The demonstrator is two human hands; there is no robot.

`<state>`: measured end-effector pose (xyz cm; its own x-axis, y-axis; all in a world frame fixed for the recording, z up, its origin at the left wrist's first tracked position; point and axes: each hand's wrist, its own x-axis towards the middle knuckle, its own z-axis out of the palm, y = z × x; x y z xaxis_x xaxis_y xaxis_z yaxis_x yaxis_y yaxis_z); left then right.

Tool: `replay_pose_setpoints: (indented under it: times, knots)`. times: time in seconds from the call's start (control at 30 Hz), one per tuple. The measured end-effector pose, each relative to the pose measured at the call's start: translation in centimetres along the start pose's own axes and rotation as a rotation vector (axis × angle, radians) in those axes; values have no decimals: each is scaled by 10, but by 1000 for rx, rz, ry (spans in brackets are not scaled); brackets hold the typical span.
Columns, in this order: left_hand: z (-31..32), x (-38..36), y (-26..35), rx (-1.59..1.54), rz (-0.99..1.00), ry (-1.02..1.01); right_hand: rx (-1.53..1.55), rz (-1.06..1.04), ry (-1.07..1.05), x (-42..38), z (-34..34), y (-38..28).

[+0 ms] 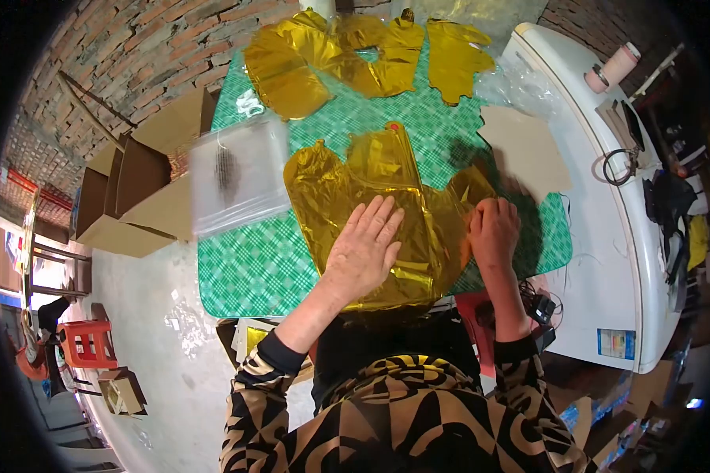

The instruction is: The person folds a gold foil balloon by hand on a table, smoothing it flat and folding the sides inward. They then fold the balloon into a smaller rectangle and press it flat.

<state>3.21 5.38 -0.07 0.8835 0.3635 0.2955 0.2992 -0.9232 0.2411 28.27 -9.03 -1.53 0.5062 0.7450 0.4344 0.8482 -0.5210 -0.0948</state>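
Observation:
A flat gold foil balloon (402, 229) lies across the near part of the table, its surface creased. A small red spot shows at its top tip. My left hand (363, 244) rests flat on the balloon's middle, fingers stretched out. At its right side, my right hand (495, 232) has curled fingers pinching the foil edge; the fingertips are partly hidden. More flat gold foil balloons (292, 67) lie at the far side of the table, with another foil piece (456, 59) to their right.
A green checked cloth (244, 276) covers the table. Clear plastic bags (244, 177) lie at its left edge, a cardboard sheet (525, 150) at its right. An open cardboard box (134, 189) stands on the left. A white appliance (592, 229) lies along the right, holding a pink thread cone (615, 67).

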Motion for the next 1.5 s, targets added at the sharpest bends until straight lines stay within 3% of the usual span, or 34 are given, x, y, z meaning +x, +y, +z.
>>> replay_pose_setpoints:
  times: [0.13,0.23,0.37,0.53,0.6,0.67,0.77,0.87,0.97,1.07,1.17,1.27,1.5]
  knots:
    - [4,-1,-1,-5,-6,8,39,3,84,3,-1,2]
    - [3,0,-1,-2,-4,16,-128,-20,192,4,-11,6]
    - [4,-1,-1,-15,1,32,76,-23,-7,4,-2,12]
    - [5,0,-2,-13,-3,23,103,-8,16,14,3,17]
    - [4,-1,-1,-13,-5,26,-30,-43,170,16,-7,14]
    - [2,-1,0,-10,3,30,-148,-47,111,9,4,23]
    - [2,0,0,-5,7,31,25,23,-71,15,-1,19]
    - [4,0,-2,-7,4,10,32,31,-88,20,11,23]
    - [4,-1,-1,13,6,14,180,49,-22,23,7,18]
    - [3,-1,0,30,5,11,451,175,-137,28,-3,22]
    - [2,0,0,26,2,2,283,52,28,27,-16,13]
    - [0,0,1,-2,-7,0,-141,-5,3,14,-20,8]
    - [4,1,-2,6,0,6,-47,45,-121,18,3,24]
